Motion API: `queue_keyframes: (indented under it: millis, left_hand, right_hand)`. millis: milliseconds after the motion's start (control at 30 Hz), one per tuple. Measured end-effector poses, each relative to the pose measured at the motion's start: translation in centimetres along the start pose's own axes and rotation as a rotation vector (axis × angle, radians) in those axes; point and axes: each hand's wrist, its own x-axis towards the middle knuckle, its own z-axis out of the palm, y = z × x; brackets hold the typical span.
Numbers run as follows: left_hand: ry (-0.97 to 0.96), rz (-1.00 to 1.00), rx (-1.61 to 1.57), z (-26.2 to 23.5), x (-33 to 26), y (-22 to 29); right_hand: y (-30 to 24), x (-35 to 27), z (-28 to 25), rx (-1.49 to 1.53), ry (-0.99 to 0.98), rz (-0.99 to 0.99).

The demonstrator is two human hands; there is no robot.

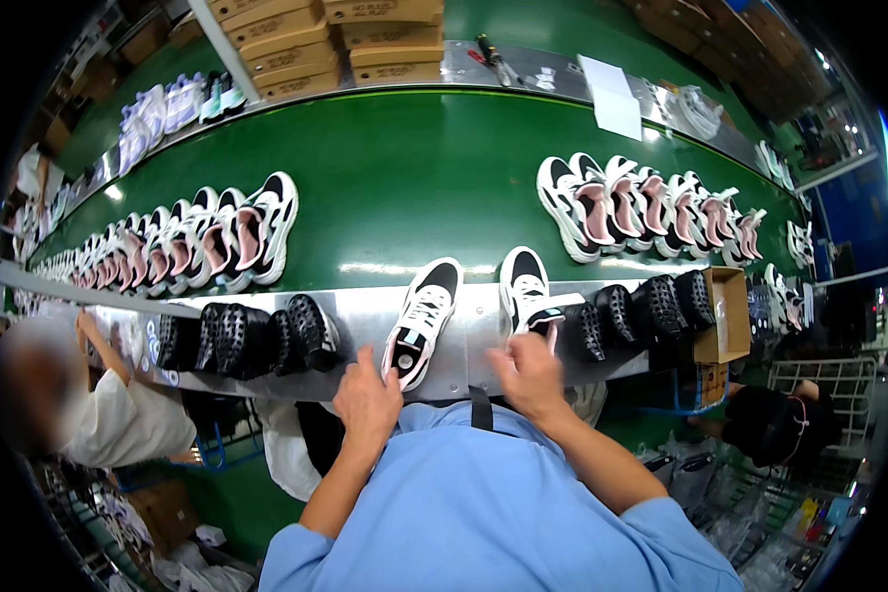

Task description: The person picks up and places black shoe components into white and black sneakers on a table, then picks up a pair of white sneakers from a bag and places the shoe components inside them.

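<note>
Two white-and-black sneakers stand toe-away on the metal bench edge before me. My left hand [367, 397] is at the heel of the left sneaker [426, 314], with index finger and thumb apart and the other fingers partly curled. Its dark insole with a pale round mark shows. Over the heel of the right sneaker [525, 286] is my right hand [529, 377], slightly blurred. Its fingers are curled at the collar and hide the heel; what they pinch there, if anything, cannot be made out.
Rows of similar sneakers stand on the green belt, left [252, 237] and right [592, 212]. Black studded shoe-shaped pieces [232, 337] flank me, more [651, 306] beside an open cardboard box [728, 314]. Shoeboxes [390, 44] are stacked beyond the belt. Co-workers [133, 419] sit either side.
</note>
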Motion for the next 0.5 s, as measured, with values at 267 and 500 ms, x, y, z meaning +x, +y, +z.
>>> queue_keyframes:
  millis: [267,500]
  left_hand:
    - [-0.098,0.576,-0.208,6.5,1.3,10.7]
    - [-0.048,0.549,-0.213,9.7,2.4,10.7]
  right_hand:
    - [6.8,-2.2,2.0,0.189,-0.054,0.71]
    - [6.0,1.1,-1.1,0.221,0.052,0.26]
